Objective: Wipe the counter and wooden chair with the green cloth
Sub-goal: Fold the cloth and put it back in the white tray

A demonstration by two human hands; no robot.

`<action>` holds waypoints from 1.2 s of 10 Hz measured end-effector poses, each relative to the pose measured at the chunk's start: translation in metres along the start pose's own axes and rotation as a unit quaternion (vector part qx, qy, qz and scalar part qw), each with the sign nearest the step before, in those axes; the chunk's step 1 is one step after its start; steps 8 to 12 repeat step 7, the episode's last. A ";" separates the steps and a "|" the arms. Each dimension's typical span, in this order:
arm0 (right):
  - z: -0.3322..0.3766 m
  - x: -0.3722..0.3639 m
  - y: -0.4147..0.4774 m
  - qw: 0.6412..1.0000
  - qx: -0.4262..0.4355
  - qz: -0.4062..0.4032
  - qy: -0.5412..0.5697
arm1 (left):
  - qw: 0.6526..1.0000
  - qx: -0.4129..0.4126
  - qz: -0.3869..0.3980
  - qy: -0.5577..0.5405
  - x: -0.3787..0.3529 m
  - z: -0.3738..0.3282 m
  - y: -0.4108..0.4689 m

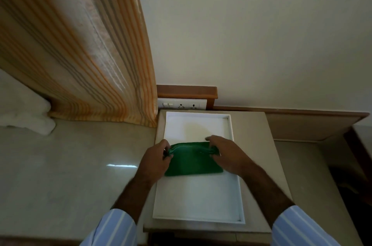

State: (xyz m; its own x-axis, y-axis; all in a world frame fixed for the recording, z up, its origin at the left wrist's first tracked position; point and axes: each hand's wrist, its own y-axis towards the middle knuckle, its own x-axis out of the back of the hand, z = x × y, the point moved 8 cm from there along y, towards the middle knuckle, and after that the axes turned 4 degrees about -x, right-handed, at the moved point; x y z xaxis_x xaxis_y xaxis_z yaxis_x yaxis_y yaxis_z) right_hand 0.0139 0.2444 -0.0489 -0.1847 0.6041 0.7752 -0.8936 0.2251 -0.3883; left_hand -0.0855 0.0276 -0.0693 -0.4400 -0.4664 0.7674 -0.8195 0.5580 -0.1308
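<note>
A folded green cloth (193, 162) lies across the middle of a white tray (201, 201) that sits on a beige counter (255, 137). My left hand (156, 160) pinches the cloth's far left corner. My right hand (225, 153) grips its far right corner, fingers curled over the bunched far edge. Both forearms reach in from below, in blue striped sleeves. No wooden chair is in view.
An orange striped curtain (96, 60) hangs at the left, down to a glossy stone surface (70, 165). A white switch and socket plate (182, 104) sits in a wooden frame behind the tray. White folded fabric (24, 113) lies far left. A wooden ledge (302, 114) runs along the right wall.
</note>
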 end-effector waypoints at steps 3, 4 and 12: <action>-0.004 0.008 0.008 0.997 -0.035 -0.039 -0.051 | 0.999 -0.022 -0.031 0.007 0.007 -0.013 0.001; -0.009 0.009 0.005 0.996 -0.052 -0.066 -0.044 | 0.999 -0.040 -0.030 0.009 0.007 -0.014 0.000; -0.009 -0.002 -0.007 0.973 -0.112 -0.159 -0.124 | 0.998 0.015 -0.019 0.050 0.005 -0.014 0.009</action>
